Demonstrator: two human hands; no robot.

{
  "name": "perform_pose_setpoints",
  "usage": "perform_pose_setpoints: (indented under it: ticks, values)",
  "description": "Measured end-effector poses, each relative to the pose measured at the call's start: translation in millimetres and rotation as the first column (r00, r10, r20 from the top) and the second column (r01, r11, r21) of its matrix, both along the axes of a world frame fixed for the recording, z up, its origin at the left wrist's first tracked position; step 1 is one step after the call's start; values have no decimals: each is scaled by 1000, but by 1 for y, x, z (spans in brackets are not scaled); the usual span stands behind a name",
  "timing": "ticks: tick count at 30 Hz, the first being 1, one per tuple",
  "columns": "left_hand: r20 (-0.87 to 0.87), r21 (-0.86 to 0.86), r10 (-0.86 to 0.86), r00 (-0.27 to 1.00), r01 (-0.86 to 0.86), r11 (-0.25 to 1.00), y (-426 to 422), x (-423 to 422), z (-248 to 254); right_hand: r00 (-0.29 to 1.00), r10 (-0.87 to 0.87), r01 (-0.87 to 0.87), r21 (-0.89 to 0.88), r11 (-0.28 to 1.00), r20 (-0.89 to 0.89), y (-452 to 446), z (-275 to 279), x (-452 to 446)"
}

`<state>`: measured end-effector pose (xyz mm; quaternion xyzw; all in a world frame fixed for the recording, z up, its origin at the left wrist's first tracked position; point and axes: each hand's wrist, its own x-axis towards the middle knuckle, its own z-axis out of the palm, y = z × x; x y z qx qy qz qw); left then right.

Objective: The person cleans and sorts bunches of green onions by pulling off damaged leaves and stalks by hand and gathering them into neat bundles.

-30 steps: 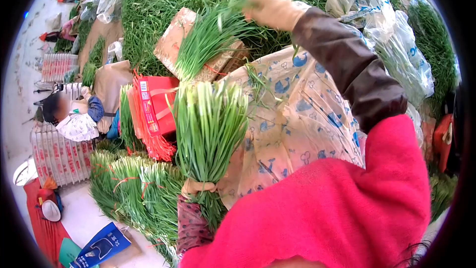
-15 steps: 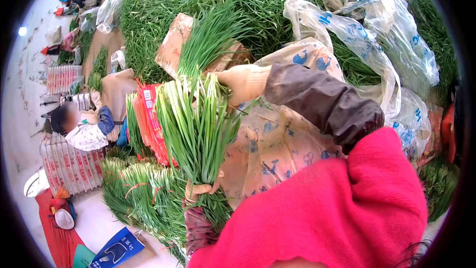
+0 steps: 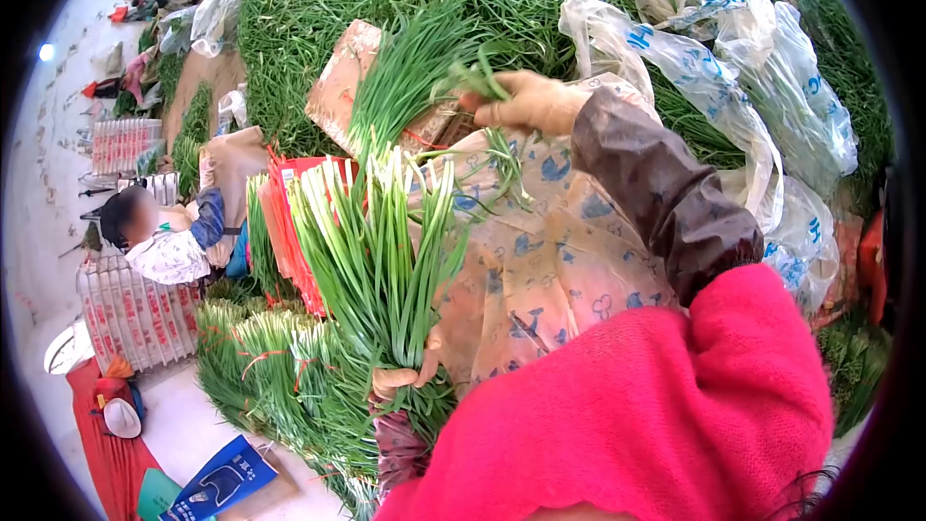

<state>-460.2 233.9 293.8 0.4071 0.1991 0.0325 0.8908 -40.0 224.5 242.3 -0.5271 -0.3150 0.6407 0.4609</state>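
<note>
1. Green, long-leaved heap (image 3: 299,29), loose and tangled, spreading across the upper part of the view.
2. Whale-patterned cloth (image 3: 540,260), creased, lying to the right of the held bunch.
3. Tied bundles (image 3: 280,357) with red bands, standing close together at the left.
4. Pale-stemmed bunch (image 3: 376,251), its stems fanned out, gathered in the left hand (image 3: 410,376) near the leafy part.
5. Brown box (image 3: 338,87), with a second bunch (image 3: 415,58) lying across it.
6. Red packaging (image 3: 289,222), partly hidden behind the held bunch.
7. Right hand (image 3: 526,101), near the box, fingers pinching a small wisp of leaves (image 3: 482,79), slightly blurred.
</note>
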Motion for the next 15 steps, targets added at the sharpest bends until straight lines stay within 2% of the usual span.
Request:
perform_pose_setpoints:
  ticks: [2, 3, 5, 8, 9, 11, 12, 13, 14, 15]
  values:
    - [-7, -59, 58, 998, -58, 997, -4, 2, 0, 983, 135, -103, 234, 967, -127, 1, -3, -17]
    - [-4, -67, 53, 999, -54, 996, -5, 1, -1, 960, 220, -168, 271, 948, -174, 6, -11, -23]
    - [4, -91, 30, 1000, -29, 995, -6, -4, -4, 959, 273, -279, 438, 855, 76, 28, -32, -35]
    - [65, -32, -128, 990, 130, 991, 1, -4, -8, 864, 495, -483, 436, 759, 94, 48, -43, -46]
    - [103, -39, -189, 977, 193, 980, 2, -5, -10, 815, 579, -532, 383, 755, -10, 44, -32, -48]
    - [246, -35, -291, 925, 308, 951, 10, -30, -37, 759, 651, -574, 438, 692, -33, 29, -14, -56]
    - [245, -42, -297, 923, 316, 948, 15, -28, -36, 729, 684, -597, 460, 657, -30, 23, -7, -60]
    - [238, -50, -380, 894, 402, 914, 20, -26, -35, 752, 659, -615, 391, 685, 29, 22, -19, -69]
    - [232, -58, -458, 858, 482, 874, 23, -22, -33, 776, 616, -413, 632, 656, -133, 19, -27, -84]
    - [229, -66, -493, 839, 519, 852, 18, -20, -29, 748, 605, -424, 502, 753, -275, 17, -36, -88]
